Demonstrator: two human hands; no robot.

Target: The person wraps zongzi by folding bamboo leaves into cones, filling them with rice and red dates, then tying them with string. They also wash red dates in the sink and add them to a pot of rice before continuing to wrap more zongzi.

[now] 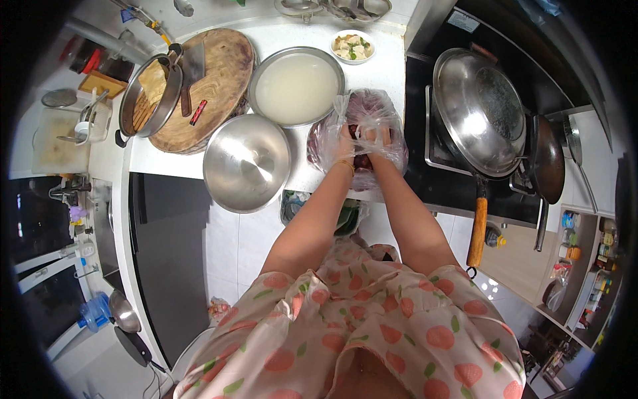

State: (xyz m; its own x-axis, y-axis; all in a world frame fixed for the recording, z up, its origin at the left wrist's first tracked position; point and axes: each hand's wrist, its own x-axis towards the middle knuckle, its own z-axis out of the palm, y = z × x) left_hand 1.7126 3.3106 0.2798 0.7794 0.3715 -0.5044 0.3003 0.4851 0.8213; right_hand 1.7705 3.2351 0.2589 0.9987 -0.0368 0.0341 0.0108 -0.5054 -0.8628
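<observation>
A clear plastic bag [326, 142] on the white counter [299, 174] holds many dark red round pieces [363, 160], perhaps dried fruit. Both wrists pass through its opening. My left hand [346, 138] is among the pieces on the left side, and my right hand [377, 134] is close beside it. Plastic film and the contents cover most of the fingers, so their grip is not clear. Left of the bag lies a shiny steel bowl or lid [246, 162]. Behind it stands a round metal pan [254, 95] filled with pale cloudy liquid [299, 85].
A round wooden chopping block [224, 85] bears a cleaver [193, 65] and a steel pot [174, 107]. At the back is a white bowl of food [352, 46]. To the right, a lidded wok [481, 114] sits on the black stove [416, 139], its wooden handle [477, 232] jutting out. Below the counter is a bin [346, 222].
</observation>
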